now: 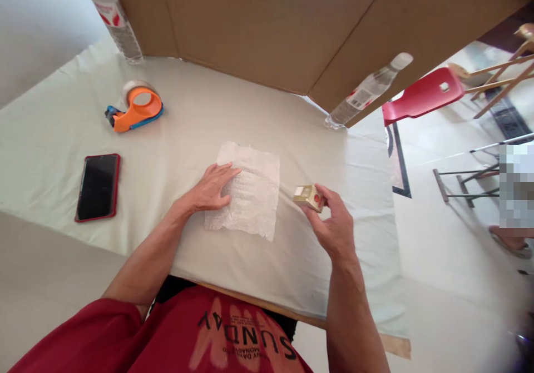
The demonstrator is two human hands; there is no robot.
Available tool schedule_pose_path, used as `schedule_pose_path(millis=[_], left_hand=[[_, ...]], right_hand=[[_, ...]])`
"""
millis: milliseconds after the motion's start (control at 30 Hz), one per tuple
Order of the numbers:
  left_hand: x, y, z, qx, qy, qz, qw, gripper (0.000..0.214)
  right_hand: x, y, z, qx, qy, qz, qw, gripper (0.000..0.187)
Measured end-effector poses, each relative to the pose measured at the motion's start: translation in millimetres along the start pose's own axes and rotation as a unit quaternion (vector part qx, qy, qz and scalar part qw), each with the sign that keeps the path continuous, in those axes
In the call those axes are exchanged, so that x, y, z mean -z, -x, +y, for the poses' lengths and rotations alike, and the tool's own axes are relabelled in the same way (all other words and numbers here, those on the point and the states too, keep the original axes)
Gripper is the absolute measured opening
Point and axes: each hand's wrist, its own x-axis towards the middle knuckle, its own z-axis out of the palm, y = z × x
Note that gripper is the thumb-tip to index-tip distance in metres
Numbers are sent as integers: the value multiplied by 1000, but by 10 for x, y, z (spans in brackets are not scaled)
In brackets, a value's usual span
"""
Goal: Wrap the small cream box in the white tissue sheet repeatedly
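A sheet of bubble wrap point(254, 195) lies flat in the middle of the cloth-covered table point(317, 150). My left hand point(212, 188) rests palm down on its left part, fingers stretched out flat. Just to the right of the sheet, my right hand point(331, 224) pinches a small gold and red box point(309, 197) between thumb and fingers, holding it slightly above the cloth.
An orange tape dispenser point(137, 109) and a black phone in a red case point(98, 187) lie at the left. Two plastic water bottles point(114, 17) point(367, 90) stand against a cardboard wall point(267, 23) at the back. A red chair point(423, 94) stands beyond the table's right edge.
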Motion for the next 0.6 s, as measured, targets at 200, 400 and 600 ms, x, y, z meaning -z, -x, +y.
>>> schedule_pose_path(millis=[200, 400, 600], left_hand=[[-65, -17, -46, -6, -13, -6, 1000, 82], [-80, -13, -63, -9, -14, -5, 1000, 82], [-72, -10, -51, -9, -15, -5, 1000, 80]], right_hand=[[-654, -269, -611, 141, -66, -126, 980, 48], [-1022, -185, -502, 119, -26, -198, 972, 61], [-983, -199, -473, 118, -31, -222, 967, 61]])
